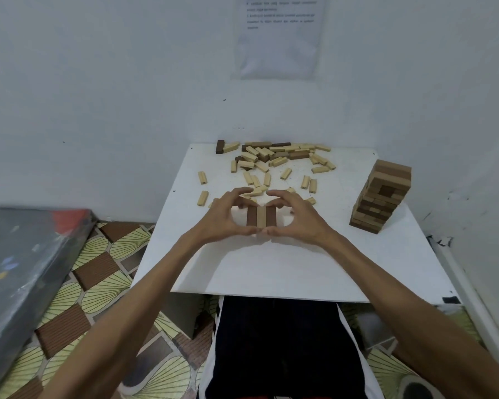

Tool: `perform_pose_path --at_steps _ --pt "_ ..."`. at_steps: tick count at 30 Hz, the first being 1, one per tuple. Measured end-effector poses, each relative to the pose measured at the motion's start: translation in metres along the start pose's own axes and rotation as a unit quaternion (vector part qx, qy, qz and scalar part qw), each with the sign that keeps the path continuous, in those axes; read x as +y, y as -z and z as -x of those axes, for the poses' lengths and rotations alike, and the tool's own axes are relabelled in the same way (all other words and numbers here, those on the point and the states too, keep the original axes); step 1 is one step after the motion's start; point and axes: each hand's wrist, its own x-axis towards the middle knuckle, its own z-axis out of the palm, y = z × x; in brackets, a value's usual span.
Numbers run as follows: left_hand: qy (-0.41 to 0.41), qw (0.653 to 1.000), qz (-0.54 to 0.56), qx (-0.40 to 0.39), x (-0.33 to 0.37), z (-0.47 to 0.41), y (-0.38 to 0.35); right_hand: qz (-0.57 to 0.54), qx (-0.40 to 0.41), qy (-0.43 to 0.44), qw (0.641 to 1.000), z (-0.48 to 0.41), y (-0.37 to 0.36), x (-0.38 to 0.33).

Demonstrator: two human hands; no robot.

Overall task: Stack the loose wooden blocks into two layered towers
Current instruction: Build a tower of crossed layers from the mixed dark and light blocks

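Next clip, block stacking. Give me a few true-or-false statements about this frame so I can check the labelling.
1. A built tower stands on the right side of the table. True.
2. The left hand and the right hand curl round a row of three blocks laid dark, light, dark. True.
3. The loose blocks lie along the table's near edge. False: they lie at the far side, by the wall.
4. Every loose block is dark. False: most are light.
5. The left hand rests on the tower. False: it is at the row, apart from the tower.
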Motion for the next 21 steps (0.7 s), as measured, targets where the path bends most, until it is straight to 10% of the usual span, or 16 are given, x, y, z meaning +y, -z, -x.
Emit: perform_pose_path --at_steps 21 --pt "-0.116 0.99 0.015 -0.077 0.133 -0.123 -0.007 0.076 0.151 -0.04 0.985 0.03 0.153 -0.035"
